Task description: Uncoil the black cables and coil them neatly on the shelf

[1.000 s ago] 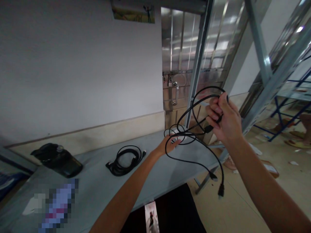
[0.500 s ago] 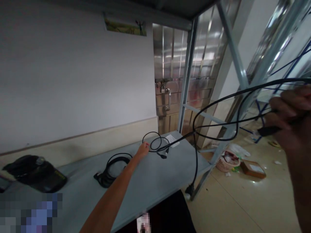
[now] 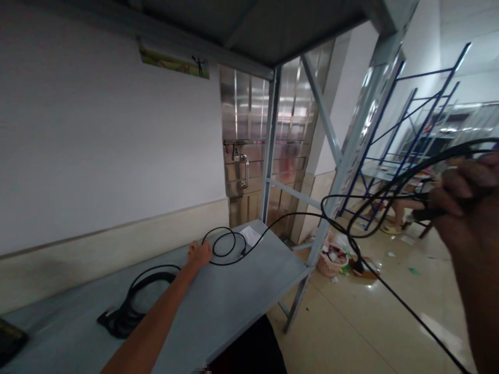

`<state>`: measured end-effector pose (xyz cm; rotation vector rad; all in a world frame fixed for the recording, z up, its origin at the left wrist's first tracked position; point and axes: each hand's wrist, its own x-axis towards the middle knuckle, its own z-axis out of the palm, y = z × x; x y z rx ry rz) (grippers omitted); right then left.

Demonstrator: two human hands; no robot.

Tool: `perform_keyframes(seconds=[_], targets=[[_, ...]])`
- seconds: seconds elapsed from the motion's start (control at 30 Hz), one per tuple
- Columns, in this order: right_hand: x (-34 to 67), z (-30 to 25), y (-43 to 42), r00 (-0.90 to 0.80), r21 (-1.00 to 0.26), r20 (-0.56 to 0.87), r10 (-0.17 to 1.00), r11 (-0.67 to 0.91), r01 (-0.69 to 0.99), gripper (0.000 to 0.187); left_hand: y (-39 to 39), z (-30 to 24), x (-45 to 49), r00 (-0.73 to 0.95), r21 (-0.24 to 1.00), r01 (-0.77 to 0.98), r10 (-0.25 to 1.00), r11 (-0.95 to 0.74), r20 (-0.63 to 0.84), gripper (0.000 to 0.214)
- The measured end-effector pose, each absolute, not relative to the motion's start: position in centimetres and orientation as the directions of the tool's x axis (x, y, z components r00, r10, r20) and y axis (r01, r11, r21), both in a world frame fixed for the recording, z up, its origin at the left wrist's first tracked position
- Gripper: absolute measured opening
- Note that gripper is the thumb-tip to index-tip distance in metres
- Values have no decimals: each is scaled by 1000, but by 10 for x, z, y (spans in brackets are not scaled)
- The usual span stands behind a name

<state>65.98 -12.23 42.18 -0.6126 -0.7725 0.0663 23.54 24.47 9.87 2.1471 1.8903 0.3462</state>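
Observation:
My left hand (image 3: 198,254) reaches far out over the grey shelf top (image 3: 234,296) and is closed on the end loops of a thin black cable (image 3: 273,228). That cable runs in the air across to my right hand (image 3: 465,202), which is raised close to the camera at the right edge, fingers wrapped round the cable's loops and a black plug. One strand hangs down from it toward the lower right. A second, thicker black cable coil (image 3: 132,304) lies on the shelf beside my left forearm.
A white slip of paper (image 3: 250,235) lies at the shelf's far end. Steel rack posts (image 3: 268,150) and a padlocked metal door (image 3: 241,156) stand behind. On the floor are a small basket (image 3: 331,259) and litter. Blue racks (image 3: 405,135) stand at right.
My view has swung right and upward. My right hand has pulled its cable loops up and right, close to the camera; my left hand stays on the far loops on the shelf.

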Motion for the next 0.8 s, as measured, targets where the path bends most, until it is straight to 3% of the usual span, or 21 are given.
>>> perform_keyframes(seconds=[0.1,0.2,0.27,0.33,0.4,0.5,0.6,0.7,0.73,0.8], targets=[[622,415,-103,663,-581,626,411,812,45,52,221,121,261,202,338,919,979,-201,32,51],[588,407,-79,623,-567,667,409,821,67,53,180,153,291,357,338,845,908,-414,219,59],[570,404,-62,588,-568,685,431,821,59,53,152,179,313,559,347,546,641,-762,526,66],[554,401,-47,557,-572,693,457,819,39,53,134,205,334,634,365,252,438,-896,637,78],[542,398,-35,533,-578,696,482,816,17,53,127,226,351,683,445,64,364,-893,633,90],[533,392,-26,512,-596,688,514,803,-5,52,128,244,365,730,551,-125,300,-825,615,67],[536,385,-25,517,-629,665,539,777,-1,54,126,246,368,729,497,-198,212,-845,651,30],[547,383,-36,536,-638,656,531,770,18,55,127,241,364,749,410,-197,133,-891,649,24],[553,385,-43,548,-635,656,519,772,30,56,131,238,361,743,413,-183,149,-892,652,25],[568,389,-63,593,-616,657,465,785,68,56,148,232,354,680,512,-99,318,-853,660,23]])
